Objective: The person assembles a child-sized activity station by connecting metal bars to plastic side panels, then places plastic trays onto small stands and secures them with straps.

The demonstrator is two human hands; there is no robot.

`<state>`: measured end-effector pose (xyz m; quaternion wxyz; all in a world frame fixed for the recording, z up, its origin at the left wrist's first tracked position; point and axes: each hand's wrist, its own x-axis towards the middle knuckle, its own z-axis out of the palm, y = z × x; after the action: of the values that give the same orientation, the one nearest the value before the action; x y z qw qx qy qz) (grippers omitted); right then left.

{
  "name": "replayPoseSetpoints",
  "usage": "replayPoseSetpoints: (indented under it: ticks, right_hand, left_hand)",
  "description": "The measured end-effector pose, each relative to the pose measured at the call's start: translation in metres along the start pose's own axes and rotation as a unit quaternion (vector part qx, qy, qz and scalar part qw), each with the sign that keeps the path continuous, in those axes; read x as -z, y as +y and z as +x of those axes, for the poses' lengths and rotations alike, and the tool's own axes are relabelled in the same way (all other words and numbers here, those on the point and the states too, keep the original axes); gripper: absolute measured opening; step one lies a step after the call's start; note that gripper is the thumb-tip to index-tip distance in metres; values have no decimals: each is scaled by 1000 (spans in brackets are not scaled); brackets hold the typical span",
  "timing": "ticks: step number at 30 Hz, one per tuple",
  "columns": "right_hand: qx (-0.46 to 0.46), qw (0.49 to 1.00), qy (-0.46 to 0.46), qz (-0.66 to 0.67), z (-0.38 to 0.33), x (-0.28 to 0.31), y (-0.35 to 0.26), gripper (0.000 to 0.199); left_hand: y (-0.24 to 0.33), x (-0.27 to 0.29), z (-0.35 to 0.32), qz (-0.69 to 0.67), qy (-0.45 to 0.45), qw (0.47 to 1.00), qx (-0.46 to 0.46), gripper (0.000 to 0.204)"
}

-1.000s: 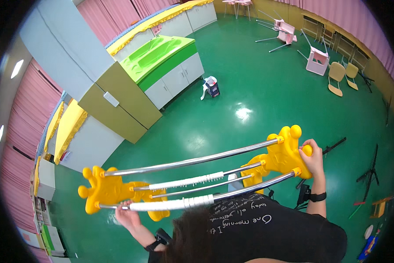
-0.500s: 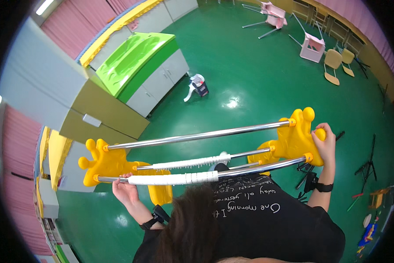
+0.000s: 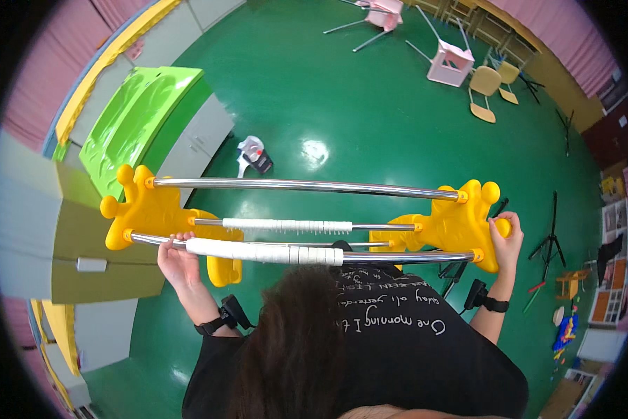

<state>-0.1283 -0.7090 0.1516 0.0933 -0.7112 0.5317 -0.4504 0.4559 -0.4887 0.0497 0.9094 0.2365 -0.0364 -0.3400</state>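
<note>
Raised since the earlier frame, the yellow-ended bar rack [image 3: 307,223] now sits level at chest height above the green floor [image 3: 370,119].
Its long axis runs left to right; left hand [image 3: 179,260] is clamped on the nearest padded bar, right hand [image 3: 507,241] is clamped on the far yellow end.

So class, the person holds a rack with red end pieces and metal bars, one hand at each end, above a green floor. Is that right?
Not quite: the end pieces are yellow, not red, as the head view shows. The rest stands: the rack's metal bars run between them, the left hand holds the nearest bar by the left end piece, the right hand holds the right end, and the floor below is green.
</note>
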Motion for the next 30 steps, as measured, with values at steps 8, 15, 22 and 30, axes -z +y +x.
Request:
replayPoseSetpoints:
  ticks: [8, 15, 22, 30]
  right_hand:
    - [-47, 994, 94, -6, -54, 55, 36, 19]
    - [-7, 995, 82, -61, -34, 81, 59, 15]
    - [-62, 995, 65, -52, -33, 112, 83, 16]
    - [-78, 993, 84, -43, -42, 117, 91, 17]
  left_hand:
    - [-57, -25, 19, -38, -45, 993, 98, 11]
    - [-101, -57, 13, -53, -26, 994, 97, 12]
    - [-123, -88, -2, -35, -18, 993, 108, 14]
    - [-135, -91, 8, -28, -19, 989, 147, 9]
